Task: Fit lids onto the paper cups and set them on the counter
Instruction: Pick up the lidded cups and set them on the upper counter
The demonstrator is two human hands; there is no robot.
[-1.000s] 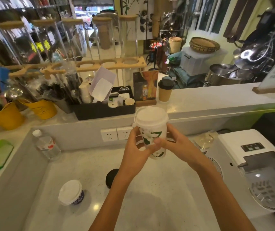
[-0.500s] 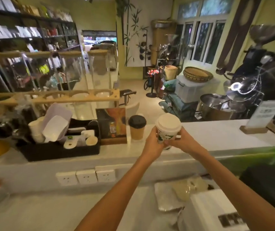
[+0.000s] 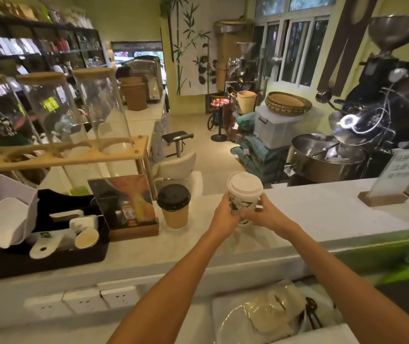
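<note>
At the centre of the frame, both hands are wrapping around a white paper cup (image 3: 244,198) with a green print, holding it upright over the pale counter (image 3: 322,214). The left hand (image 3: 224,216) is gripping the cup's left side and the right hand (image 3: 264,216) is gripping its right side and lower part. A white lid (image 3: 245,183) is sitting on the cup's rim. Whether the cup's base is touching the counter is hidden by the hands. Just left of it, a brown paper cup (image 3: 174,214) with a black lid (image 3: 173,196) is standing on the counter, apart from the hands. Further left, a black tray (image 3: 49,256) is holding white lids and small items, and a framed card (image 3: 124,202) is standing between the tray and the brown cup. At the right edge, a sign (image 3: 406,173) in a wooden base is standing on the counter.
</note>
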